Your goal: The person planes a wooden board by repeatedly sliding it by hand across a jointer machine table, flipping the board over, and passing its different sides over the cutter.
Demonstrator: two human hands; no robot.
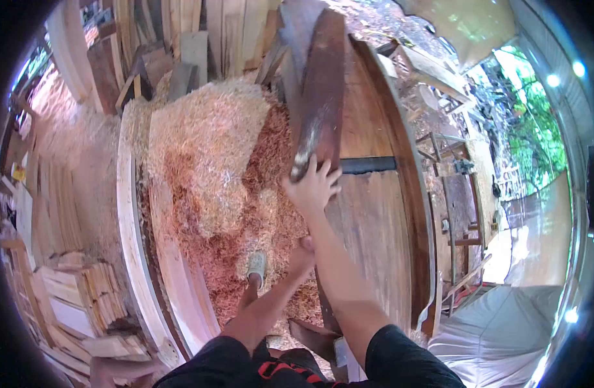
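A wooden desk (374,239) runs away from the person, a dark raised rail (398,142) along its right side. To its left is a heap of wood shavings (206,149), pale on top and redder lower down. A long pale beam (130,207) stretches along the heap's far left, and a grey sheet (504,333) spreads at the lower right. Stacked boards (83,294) sit at the lower left.

The dark reddish-brown plank (326,84) lies lengthwise along the left part of the desk, its near end about halfway down and a pale scuffed patch close to that end. Right beside it, a black strip (369,165) crosses the desk toward the rail.

The right grip (317,183) is on the plank's near end — fingers spread apart over the wood, thumb out to the left. The left grip (303,253) is low by the desk's left edge, just beside the right forearm — partly hidden, so I cannot tell whether it is spread, pressed together or pinching anything. Below it, a light-coloured shoe (257,264) stands among the shavings.
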